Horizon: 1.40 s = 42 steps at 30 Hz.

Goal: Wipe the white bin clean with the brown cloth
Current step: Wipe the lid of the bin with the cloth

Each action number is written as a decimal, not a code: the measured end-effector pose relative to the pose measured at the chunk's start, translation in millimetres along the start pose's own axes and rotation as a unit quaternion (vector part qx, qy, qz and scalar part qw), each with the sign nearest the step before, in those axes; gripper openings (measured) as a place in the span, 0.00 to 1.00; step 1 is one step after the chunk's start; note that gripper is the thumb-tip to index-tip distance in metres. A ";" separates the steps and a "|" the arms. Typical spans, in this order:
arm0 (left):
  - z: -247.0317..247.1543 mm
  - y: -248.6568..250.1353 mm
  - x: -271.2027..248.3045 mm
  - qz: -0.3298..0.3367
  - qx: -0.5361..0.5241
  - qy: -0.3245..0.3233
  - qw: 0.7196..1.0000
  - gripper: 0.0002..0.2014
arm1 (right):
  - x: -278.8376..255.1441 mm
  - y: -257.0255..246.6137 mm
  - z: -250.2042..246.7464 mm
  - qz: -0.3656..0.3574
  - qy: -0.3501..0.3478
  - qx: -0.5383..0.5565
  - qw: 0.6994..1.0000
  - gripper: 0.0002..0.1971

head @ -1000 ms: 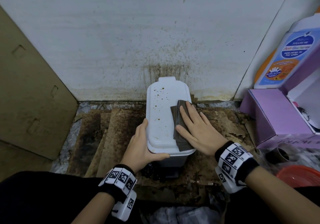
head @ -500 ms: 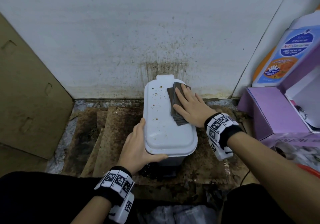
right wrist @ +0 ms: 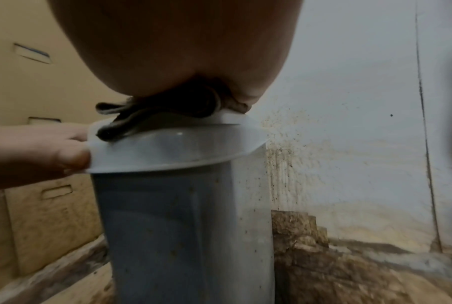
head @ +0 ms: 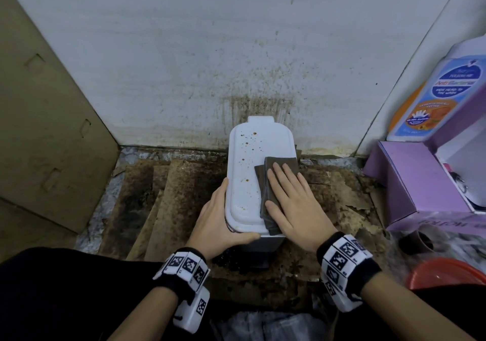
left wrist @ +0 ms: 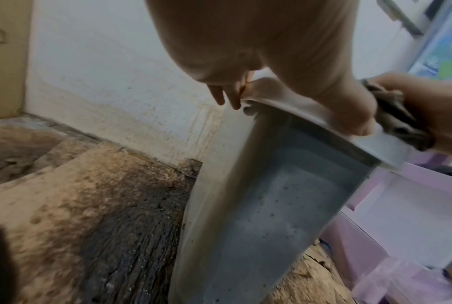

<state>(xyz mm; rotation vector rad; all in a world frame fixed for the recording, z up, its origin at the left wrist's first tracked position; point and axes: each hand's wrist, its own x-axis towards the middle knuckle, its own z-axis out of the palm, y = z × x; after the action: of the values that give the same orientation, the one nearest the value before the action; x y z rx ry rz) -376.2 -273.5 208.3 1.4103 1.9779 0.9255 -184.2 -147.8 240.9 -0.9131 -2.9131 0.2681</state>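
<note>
bin [head: 247, 172]: stands upright on cardboard sheets [head: 181, 196], back end against the wall [head: 210, 51], centre of view
cloth [head: 271, 182]: folded, flat on the bin lid, right half, its near end at the lid's near rim
right hand [head: 294, 203]: on top of the cloth, fingers flat, pointing toward the wall
left hand [head: 221, 219]: on the lid's near-left corner, fingers along the left rim, thumb across the near rim
cardboard box [head: 44, 119]: left of the bin, well apart
open box [head: 426, 180]: right of the bin, against the side wall
bottle [head: 441, 96]: behind and above the open box
round lid [head: 447, 275]: near right, in front of the open box
</note>
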 end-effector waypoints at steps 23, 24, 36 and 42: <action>-6.5 -25.7 -2.8 0.026 -0.033 -0.048 0.998 0.79 | 29.9 -60.7 9.8 -0.040 0.000 -0.001 0.999 0.35; -8.3 -29.9 -4.7 0.019 -0.014 -0.060 0.998 0.79 | 29.0 -58.7 6.0 -0.042 -0.008 0.029 0.999 0.34; -35.0 7.8 -5.7 0.059 0.031 0.202 0.977 0.19 | 10.4 -10.5 15.5 0.127 0.105 0.184 0.969 0.29; 15.1 67.2 9.6 0.083 0.153 0.115 0.978 0.27 | 9.1 -11.4 18.3 0.142 0.123 0.284 0.940 0.30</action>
<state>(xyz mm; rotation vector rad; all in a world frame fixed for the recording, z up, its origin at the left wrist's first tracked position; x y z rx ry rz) -328.7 -246.3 251.2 1.7269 2.2779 0.9206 -200.3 -154.3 225.3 -1.1431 -2.2651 0.8843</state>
